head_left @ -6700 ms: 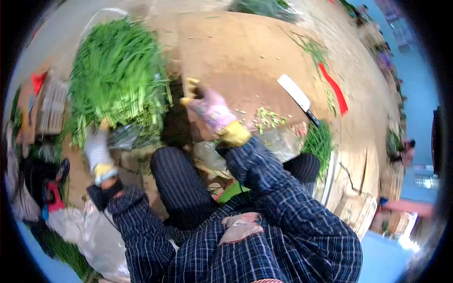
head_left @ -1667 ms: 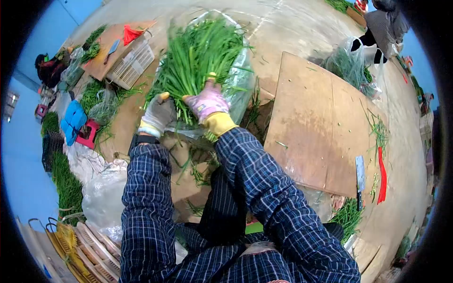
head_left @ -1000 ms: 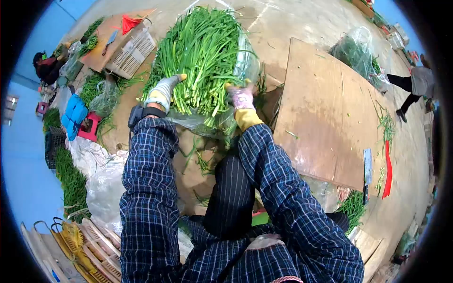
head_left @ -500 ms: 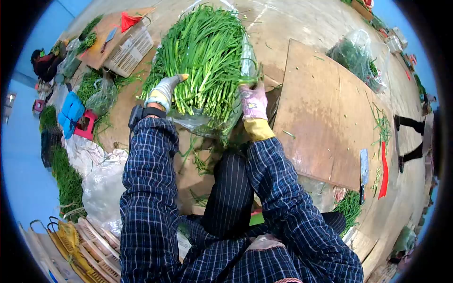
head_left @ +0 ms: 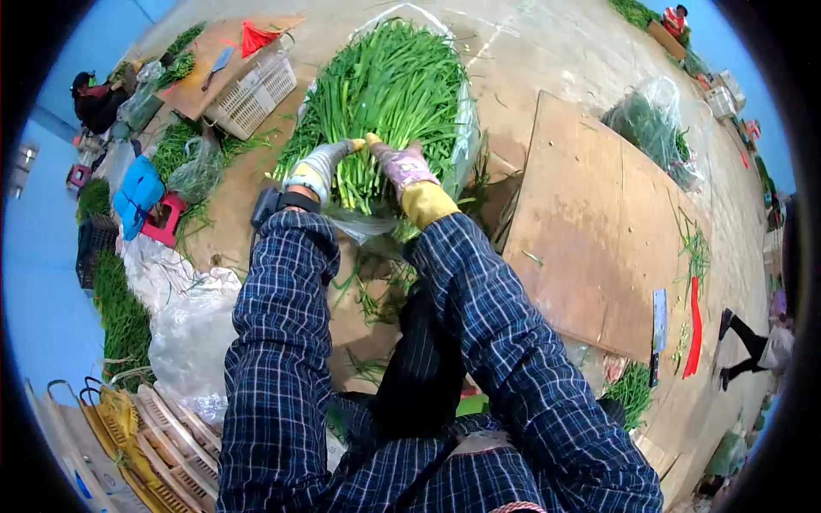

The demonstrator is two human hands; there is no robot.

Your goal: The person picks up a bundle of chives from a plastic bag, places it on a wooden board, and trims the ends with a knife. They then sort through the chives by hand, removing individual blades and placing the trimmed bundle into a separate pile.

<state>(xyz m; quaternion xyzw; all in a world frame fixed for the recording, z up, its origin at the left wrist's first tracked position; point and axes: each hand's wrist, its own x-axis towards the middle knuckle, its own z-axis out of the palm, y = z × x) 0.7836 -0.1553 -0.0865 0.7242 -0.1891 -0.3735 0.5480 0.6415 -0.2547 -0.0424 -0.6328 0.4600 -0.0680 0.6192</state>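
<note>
The left hand and right hand meet on the chive heap.

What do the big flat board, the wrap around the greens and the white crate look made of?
Board: likely plywood or fibreboard, a flat, matt brown sheet with darker stains.
Wrap: clear plastic film, glossy and crinkled, with the greens showing through.
Crate: probably moulded plastic, white, with open lattice walls.
</note>
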